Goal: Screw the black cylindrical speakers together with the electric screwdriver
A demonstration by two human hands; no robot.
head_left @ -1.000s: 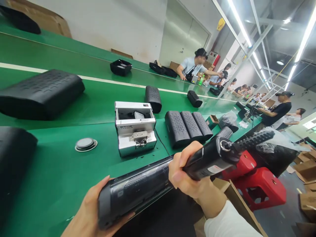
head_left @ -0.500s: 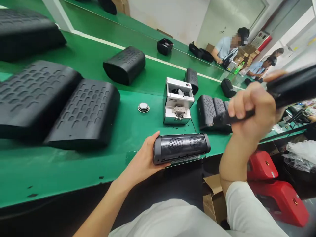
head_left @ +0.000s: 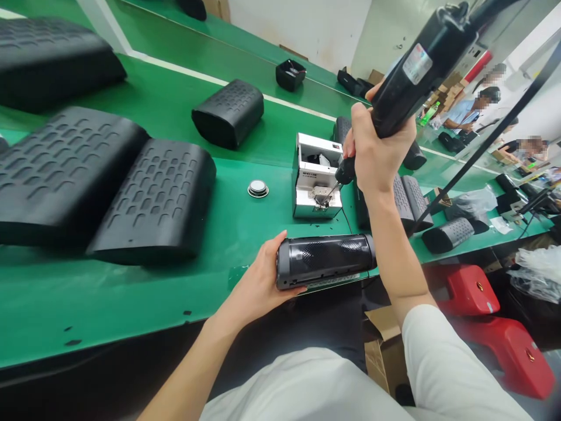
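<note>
My left hand (head_left: 267, 272) grips the near-left end of a black speaker housing (head_left: 326, 257) with perforated grille patches, lying at the table's front edge. In my right hand (head_left: 381, 146) is a black electric screwdriver (head_left: 405, 76), tilted, with its cord running up and away. The driver's thin bit points down-left and meets the front outlet of a white screw feeder (head_left: 318, 184); whether a screw sits on the tip is too small to tell. Left of the feeder, a round silver-rimmed disc (head_left: 258, 188) lies flat on the green table.
Large black textured covers (head_left: 153, 199) stand on the left of the green table (head_left: 236, 234). Another cover (head_left: 230, 114) lies farther back. Red stools (head_left: 473, 289) and an open carton (head_left: 385, 351) are below the right side. Co-workers (head_left: 473, 108) sit farther along the line.
My right hand has swung left and forward with the electric screwdriver, bringing its bit to the screw feeder. My left hand still grips the speaker housing.
</note>
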